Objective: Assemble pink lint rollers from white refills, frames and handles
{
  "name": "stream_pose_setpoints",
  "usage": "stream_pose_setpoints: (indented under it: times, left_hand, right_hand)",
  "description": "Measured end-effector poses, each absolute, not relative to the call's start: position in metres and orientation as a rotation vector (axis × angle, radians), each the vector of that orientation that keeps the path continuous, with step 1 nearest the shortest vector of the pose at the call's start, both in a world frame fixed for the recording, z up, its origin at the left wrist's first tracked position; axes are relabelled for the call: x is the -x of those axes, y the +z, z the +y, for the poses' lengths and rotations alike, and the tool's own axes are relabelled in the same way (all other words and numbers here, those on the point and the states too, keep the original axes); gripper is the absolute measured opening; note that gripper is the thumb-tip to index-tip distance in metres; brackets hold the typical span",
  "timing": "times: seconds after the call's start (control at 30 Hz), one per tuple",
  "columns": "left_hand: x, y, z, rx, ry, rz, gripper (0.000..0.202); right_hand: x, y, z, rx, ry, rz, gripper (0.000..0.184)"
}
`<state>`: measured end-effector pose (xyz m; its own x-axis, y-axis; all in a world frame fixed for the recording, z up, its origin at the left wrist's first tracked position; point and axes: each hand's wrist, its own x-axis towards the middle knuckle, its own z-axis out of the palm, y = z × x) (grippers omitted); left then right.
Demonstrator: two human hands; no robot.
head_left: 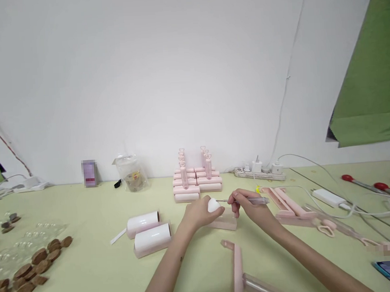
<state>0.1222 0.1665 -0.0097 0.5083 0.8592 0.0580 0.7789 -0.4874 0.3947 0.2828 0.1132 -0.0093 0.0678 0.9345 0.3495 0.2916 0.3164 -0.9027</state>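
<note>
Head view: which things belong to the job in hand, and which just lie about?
Likely job:
white piece, in the left hand
clear-handled tool, in the right hand
pink frame
white rolls
pink rollers

Likely lying about:
wood slices
bagged container
power strip
red-knobbed rods

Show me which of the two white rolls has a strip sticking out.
The rear roll, the one closer to the wall: a white strip sticks out at its left end. The front roll shows none.
</note>
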Motion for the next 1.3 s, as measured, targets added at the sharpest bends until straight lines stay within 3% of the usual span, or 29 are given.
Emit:
stream_pose_setpoints:
  times: [0.7,1.3]
  left_hand:
    - [-0.113,0.015,0.154,-2.613,0.224,1.362,0.038]
    - [-0.115,0.013,0.157,-2.644,0.269,1.392,0.035]
  right_hand:
    - [-0.284,-0.024,0.117,1.321,0.736,-1.542,0.028]
    - [-0.286,-0.009,0.105,1.181,0.606,-1.510,0.033]
